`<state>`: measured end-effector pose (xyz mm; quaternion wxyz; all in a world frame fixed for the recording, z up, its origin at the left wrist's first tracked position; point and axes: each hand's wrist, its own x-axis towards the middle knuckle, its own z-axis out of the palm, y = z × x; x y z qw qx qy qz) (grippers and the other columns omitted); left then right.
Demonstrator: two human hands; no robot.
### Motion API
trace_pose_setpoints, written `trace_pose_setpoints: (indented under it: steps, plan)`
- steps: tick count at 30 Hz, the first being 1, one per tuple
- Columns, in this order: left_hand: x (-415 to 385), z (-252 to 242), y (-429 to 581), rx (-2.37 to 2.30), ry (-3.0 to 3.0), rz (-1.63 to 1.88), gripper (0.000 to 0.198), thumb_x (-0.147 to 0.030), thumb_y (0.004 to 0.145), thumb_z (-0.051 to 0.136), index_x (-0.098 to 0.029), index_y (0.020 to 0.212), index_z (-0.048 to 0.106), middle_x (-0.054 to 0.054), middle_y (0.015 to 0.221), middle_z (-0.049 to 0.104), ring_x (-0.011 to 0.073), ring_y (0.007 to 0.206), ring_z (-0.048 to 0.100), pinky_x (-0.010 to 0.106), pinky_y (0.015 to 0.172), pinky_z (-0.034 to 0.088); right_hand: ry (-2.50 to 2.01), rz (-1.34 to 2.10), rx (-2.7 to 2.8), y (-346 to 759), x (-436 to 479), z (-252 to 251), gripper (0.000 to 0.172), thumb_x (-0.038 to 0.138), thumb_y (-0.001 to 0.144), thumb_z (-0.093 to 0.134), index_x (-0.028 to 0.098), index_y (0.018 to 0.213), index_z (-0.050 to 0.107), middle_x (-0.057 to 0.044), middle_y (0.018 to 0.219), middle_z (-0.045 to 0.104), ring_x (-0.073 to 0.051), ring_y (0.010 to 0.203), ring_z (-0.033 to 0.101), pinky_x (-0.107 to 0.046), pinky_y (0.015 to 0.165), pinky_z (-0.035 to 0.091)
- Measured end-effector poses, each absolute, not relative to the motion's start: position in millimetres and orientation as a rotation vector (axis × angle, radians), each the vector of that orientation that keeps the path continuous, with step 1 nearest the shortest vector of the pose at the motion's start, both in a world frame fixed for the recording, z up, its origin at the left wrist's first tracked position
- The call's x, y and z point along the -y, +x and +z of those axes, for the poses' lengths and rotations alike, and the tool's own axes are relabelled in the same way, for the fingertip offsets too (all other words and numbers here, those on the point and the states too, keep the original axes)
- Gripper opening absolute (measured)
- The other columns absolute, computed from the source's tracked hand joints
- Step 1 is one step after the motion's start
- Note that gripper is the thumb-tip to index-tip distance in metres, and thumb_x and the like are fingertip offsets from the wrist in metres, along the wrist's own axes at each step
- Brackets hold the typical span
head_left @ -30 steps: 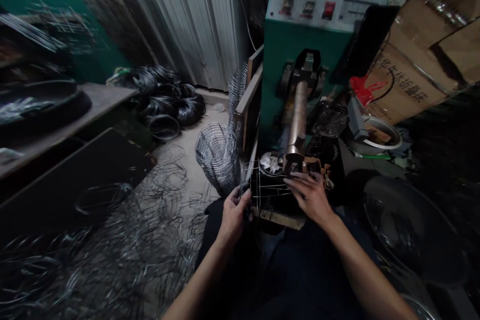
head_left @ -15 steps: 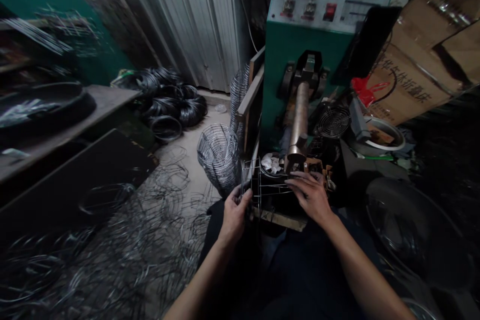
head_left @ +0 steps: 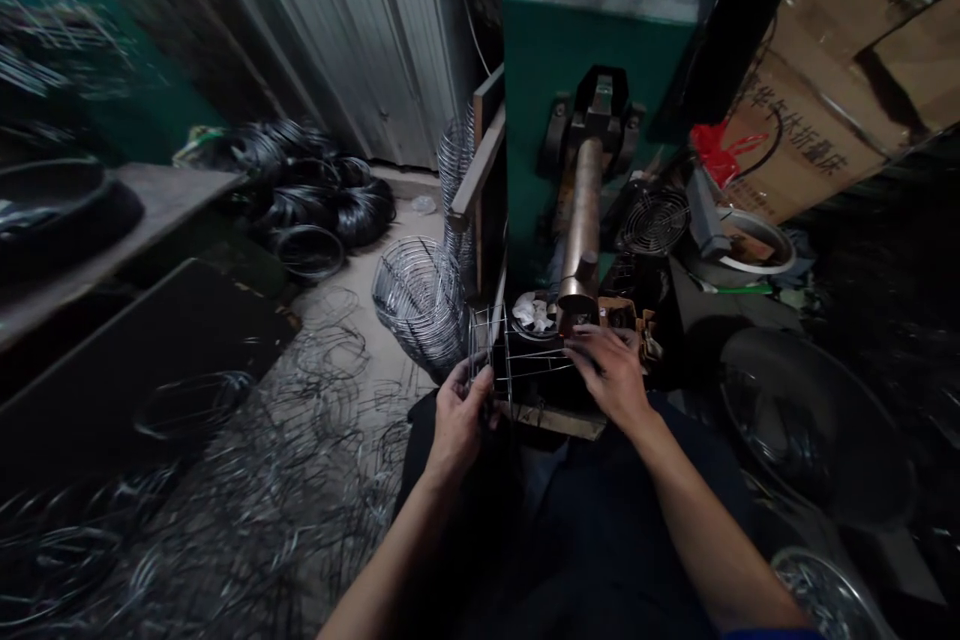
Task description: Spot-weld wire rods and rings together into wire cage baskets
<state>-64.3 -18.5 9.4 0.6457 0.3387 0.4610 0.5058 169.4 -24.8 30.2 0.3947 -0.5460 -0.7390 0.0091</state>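
Observation:
A small wire grid frame [head_left: 510, 355] stands in front of me at the foot of a green welding machine [head_left: 600, 80]. My left hand [head_left: 459, 412] has its fingers closed round the frame's left edge. My right hand [head_left: 609, 372] lies over the frame's right side with fingers pressed on its wires, just below the machine's brass-coloured electrode arm [head_left: 582, 220]. The frame rests on a wooden block [head_left: 559, 420] above my dark-trousered lap.
A stack of wire baskets [head_left: 420, 300] stands left of the machine. Black wire coils [head_left: 315, 200] lie further back, loose wire rings [head_left: 247, 490] cover the floor. A small fan [head_left: 651, 220], a cardboard box [head_left: 817, 120] and a dark bowl [head_left: 814, 440] are on the right.
The view has shifted a little down and to the right. Both hands stay on the wire frame in nearly the same hold.

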Motion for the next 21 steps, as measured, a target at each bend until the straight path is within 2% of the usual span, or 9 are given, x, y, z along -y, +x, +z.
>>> trace_pose_setpoints:
  steps: [3, 12, 21]
  plan:
    - [13.3, 15.3, -64.8, -1.049, 0.783, 1.126, 0.056, -0.05, 0.075, 0.078, -0.017, 0.117, 0.061, -0.007, 0.062, 0.054, 0.0057, 0.041, 0.044, 0.018, 0.038, 0.039, -1.433, 0.048, 1.806, 172.2, 24.3, 32.3, 0.014, 0.033, 0.097, 0.061, 0.025, 0.096, 0.072, -0.006, 0.099, 0.074, -0.026, 0.103, 0.066, -0.043, 0.097, 0.041]
    - [-12.2, 18.7, -63.1, -1.028, 0.828, 1.121, 0.051, -0.049, 0.078, 0.075, -0.015, 0.113, 0.061, -0.007, 0.06, 0.052, 0.0057, 0.04, 0.042, 0.018, 0.035, 0.038, -1.453, 0.014, 1.774, 177.9, 7.5, 37.1, 0.014, 0.032, 0.098, 0.057, 0.025, 0.095, 0.069, -0.006, 0.1, 0.074, -0.025, 0.099, 0.067, -0.042, 0.092, 0.044]
    - [-4.1, 26.9, -57.6, -1.043, 0.777, 1.119, 0.055, -0.051, 0.07, 0.08, -0.015, 0.108, 0.063, -0.007, 0.059, 0.052, 0.006, 0.039, 0.043, 0.018, 0.035, 0.038, -1.469, 0.04, 1.64, 185.4, 19.5, 41.2, 0.018, 0.038, 0.096, 0.06, 0.024, 0.098, 0.072, -0.006, 0.104, 0.074, -0.026, 0.102, 0.067, -0.042, 0.097, 0.047]
